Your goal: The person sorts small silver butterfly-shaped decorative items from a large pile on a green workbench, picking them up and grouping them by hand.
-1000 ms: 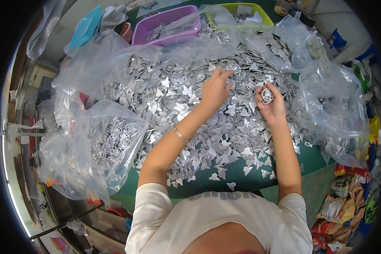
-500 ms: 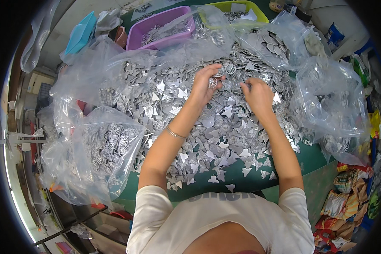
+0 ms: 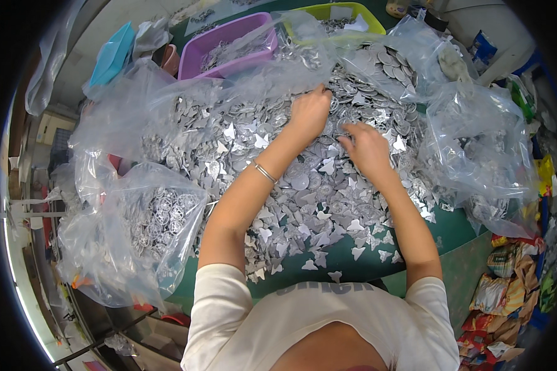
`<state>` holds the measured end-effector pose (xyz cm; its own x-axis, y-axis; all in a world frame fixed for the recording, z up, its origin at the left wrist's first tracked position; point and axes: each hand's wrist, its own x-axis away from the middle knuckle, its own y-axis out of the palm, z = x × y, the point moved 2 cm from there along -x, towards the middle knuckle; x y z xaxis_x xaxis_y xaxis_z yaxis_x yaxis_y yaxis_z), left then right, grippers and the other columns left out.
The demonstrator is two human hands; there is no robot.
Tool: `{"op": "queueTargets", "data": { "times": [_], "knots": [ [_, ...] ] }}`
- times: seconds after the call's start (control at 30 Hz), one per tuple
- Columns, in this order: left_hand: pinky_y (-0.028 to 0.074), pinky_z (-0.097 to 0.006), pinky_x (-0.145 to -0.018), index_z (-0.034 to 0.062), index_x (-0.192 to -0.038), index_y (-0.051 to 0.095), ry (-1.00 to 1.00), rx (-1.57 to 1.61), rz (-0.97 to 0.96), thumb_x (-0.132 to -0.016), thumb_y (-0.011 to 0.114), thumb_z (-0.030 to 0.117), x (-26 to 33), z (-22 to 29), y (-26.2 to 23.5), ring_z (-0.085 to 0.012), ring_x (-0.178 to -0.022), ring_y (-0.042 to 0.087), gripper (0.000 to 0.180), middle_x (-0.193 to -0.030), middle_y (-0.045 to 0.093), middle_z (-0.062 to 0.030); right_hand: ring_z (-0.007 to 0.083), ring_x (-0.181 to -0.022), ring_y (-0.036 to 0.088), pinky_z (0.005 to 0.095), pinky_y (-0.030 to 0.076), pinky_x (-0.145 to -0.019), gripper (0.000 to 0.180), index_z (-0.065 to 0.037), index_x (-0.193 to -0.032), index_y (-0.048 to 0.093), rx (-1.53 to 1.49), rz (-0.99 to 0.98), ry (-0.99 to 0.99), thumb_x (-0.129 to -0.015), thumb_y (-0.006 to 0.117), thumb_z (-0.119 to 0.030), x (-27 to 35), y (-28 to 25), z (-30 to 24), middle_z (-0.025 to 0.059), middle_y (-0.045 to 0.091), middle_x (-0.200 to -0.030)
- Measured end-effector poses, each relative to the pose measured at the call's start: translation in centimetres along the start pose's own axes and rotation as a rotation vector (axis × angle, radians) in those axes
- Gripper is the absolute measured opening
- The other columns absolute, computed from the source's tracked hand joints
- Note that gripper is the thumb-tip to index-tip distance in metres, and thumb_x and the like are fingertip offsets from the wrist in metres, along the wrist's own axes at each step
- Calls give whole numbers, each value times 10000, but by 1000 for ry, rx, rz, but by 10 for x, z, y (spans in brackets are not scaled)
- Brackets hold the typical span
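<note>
A wide heap of small silvery metal pieces point(image 3: 303, 210) covers the green table, many winged in shape, others round. At the far middle of the heap my left hand point(image 3: 311, 113) is turned back upward, its fingers curled down at the pieces. Its palm and anything in it are hidden. A round openwork piece point(image 3: 333, 105) shows beside its fingertips. To the right and a little nearer is my right hand point(image 3: 370, 148), low over the heap. Its thumb and forefinger stand apart, and no piece shows between them.
Clear plastic bags of metal parts lie left point(image 3: 161, 216) and right point(image 3: 483, 154). A purple tub point(image 3: 192, 52) and a lime-green tub point(image 3: 377, 26) with parts stand at the back. A blue tray point(image 3: 112, 55) is far left. Colourful packets point(image 3: 492, 294) lie lower right.
My left hand has turned palm-down and moved slightly right and farther into the heap; the round openwork pieces seen in its fingers are now hidden. My right hand has shifted slightly left and nearer, its thumb and forefinger parting.
</note>
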<state>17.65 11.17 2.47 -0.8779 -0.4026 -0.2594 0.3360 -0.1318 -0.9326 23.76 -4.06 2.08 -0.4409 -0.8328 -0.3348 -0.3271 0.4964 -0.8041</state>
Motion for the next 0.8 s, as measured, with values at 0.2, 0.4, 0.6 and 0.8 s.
{"op": "queueTargets", "data": {
  "times": [0.2,0.4,0.6,0.8],
  "knots": [
    [488,-455,-754,40,-1061,594,78,21,-64,-746,626,27,-3,-4,1,-359,-871,617,317,-1089,586,-134,281,-747,569,380,490,-561,75,-44,-760,567,95,94,-181,-711,624,-43,20,9,-10,90,550,-761],
    [470,-408,-662,41,-1052,586,1,233,9,-755,668,64,8,-10,-4,-321,-808,614,309,-926,628,-108,284,-738,573,391,487,-585,105,-40,-854,616,-56,-2,-234,-751,627,-61,44,-11,3,88,562,-770],
    [436,-235,-537,32,-1089,610,-480,1446,-198,-875,608,120,30,-6,-13,-108,-737,586,231,-818,610,-32,305,-762,602,413,495,-638,140,-54,-932,665,69,248,-14,-810,627,-110,-6,-34,25,112,607,-821],
    [494,-189,-581,29,-1158,575,-819,1820,-193,-926,540,148,50,16,-25,-130,-851,633,263,-935,630,-68,305,-830,619,419,515,-648,150,-23,-852,652,373,78,77,-793,657,-160,-43,-27,30,127,623,-871]
  ]
}}
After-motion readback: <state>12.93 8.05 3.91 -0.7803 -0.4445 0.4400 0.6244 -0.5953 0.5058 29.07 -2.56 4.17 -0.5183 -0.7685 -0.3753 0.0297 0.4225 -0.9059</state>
